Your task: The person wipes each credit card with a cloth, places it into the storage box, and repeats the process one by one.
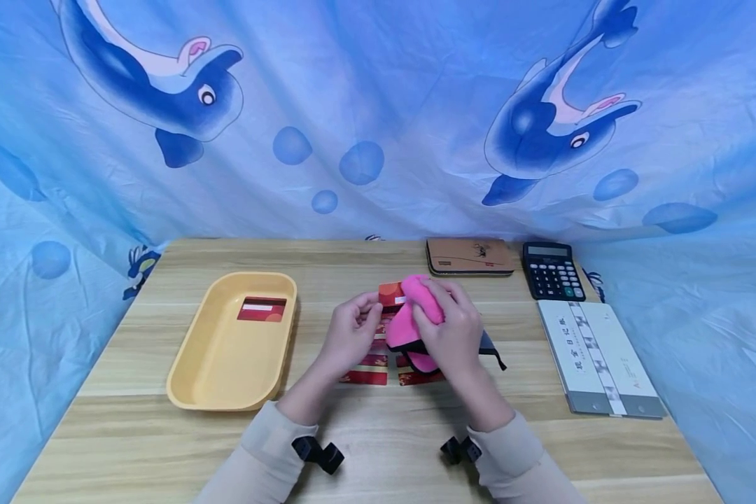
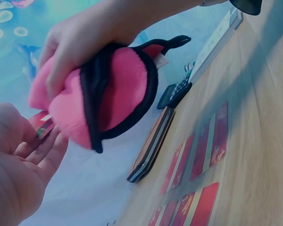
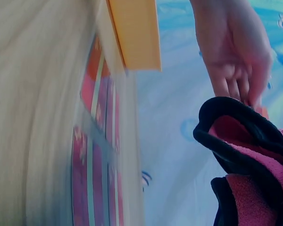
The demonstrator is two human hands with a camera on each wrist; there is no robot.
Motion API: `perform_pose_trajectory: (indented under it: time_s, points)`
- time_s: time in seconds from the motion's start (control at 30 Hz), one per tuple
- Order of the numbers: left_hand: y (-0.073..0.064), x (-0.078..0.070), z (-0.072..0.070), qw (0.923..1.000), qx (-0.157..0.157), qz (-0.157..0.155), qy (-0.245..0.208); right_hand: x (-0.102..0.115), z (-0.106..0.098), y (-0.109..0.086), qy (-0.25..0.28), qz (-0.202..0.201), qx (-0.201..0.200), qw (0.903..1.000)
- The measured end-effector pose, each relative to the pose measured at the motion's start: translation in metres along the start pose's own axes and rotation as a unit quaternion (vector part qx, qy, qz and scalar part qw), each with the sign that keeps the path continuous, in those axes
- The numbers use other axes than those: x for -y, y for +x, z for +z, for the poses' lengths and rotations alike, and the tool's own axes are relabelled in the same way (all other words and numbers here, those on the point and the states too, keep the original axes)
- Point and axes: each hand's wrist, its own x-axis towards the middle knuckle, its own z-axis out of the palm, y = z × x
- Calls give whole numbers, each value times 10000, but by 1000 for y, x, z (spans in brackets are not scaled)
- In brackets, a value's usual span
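Note:
My left hand (image 1: 351, 332) pinches a red card (image 1: 390, 292) by its edge, above the table. In my right hand (image 1: 455, 329) is a bunched pink cleaning cloth (image 1: 402, 326) with black edging, which covers the card's right part. The cloth's black-trimmed folds (image 3: 236, 110) gape toward the right wrist camera, and a black loop (image 2: 177, 43) sticks out at one corner in the left wrist view. Below the hands, more red cards (image 1: 365, 378) lie overlapped in two columns on the table, partly hidden by the hands and cloth.
A yellow tray (image 1: 239, 371) stands on the left with one red card (image 1: 261, 309) in it. At the back right are a brown wallet (image 1: 469, 256) and a black calculator (image 1: 552, 271). A white-and-grey notebook (image 1: 595, 357) lies at the right.

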Motion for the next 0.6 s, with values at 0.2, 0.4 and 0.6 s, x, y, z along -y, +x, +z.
perform_pose_trajectory:
  time_s: [0.2, 0.4, 0.6]
  points:
    - [-2, -4, -6, 9998, -150, -65, 87, -19, -9, 0, -254, 272, -17, 9993]
    - [-1, -7, -15, 9987, -394, -325, 9, -33, -17, -3, -313, 501, -55, 9982]
    - [1, -9, -33, 9964, -581, -598, -134, -41, -25, -3, -254, 671, -33, 9974]
